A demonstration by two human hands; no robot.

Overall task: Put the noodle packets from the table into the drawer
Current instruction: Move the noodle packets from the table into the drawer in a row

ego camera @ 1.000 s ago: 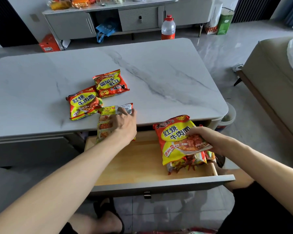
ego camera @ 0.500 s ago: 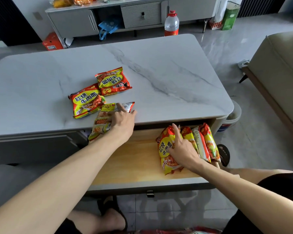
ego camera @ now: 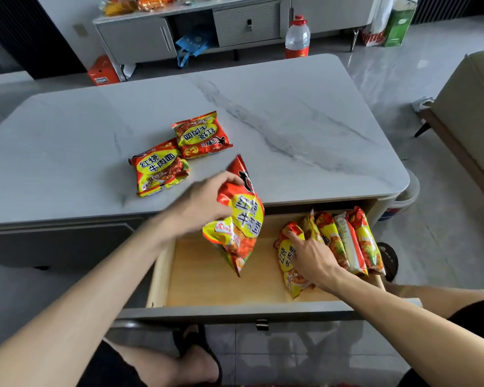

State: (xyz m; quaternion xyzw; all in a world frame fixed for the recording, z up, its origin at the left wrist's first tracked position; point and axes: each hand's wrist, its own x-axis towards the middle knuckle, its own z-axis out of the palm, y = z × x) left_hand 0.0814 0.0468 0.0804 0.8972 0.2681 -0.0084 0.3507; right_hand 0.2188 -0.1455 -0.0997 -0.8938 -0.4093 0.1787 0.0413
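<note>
Left hand [ego camera: 204,203] pinches a noodle packet [ego camera: 239,219] by its upper edge; it hangs over the open drawer [ego camera: 235,283], motion-blurred, print half legible. Right hand [ego camera: 312,258] lies flat, fingers spread, on the leftmost packet in the drawer [ego camera: 289,263], pressing it against a row of packets [ego camera: 349,241] standing on edge at the drawer's right end. I can't count that row exactly; they overlap.

Two more packets on the bench [ego camera: 305,113]: one nearer packet [ego camera: 160,170], one farther packet [ego camera: 201,135], corners touching. All are crinkled foil-type wrappers, red and yellow.

Bench top is pale grey marble-look slab with dark veins, rounded corners. Drawer has a light wood floor and sides, grey front, small metal pull.

Floor is glossy grey tile. Behind the bench: low grey cabinet [ego camera: 235,23], clear bottle with red cap [ego camera: 297,37], blue bag [ego camera: 193,44], orange box [ego camera: 104,71]. Beige sofa [ego camera: 470,113] cut off at right. My legs and a dark sandal [ego camera: 196,350] show below the drawer, partly hidden.
</note>
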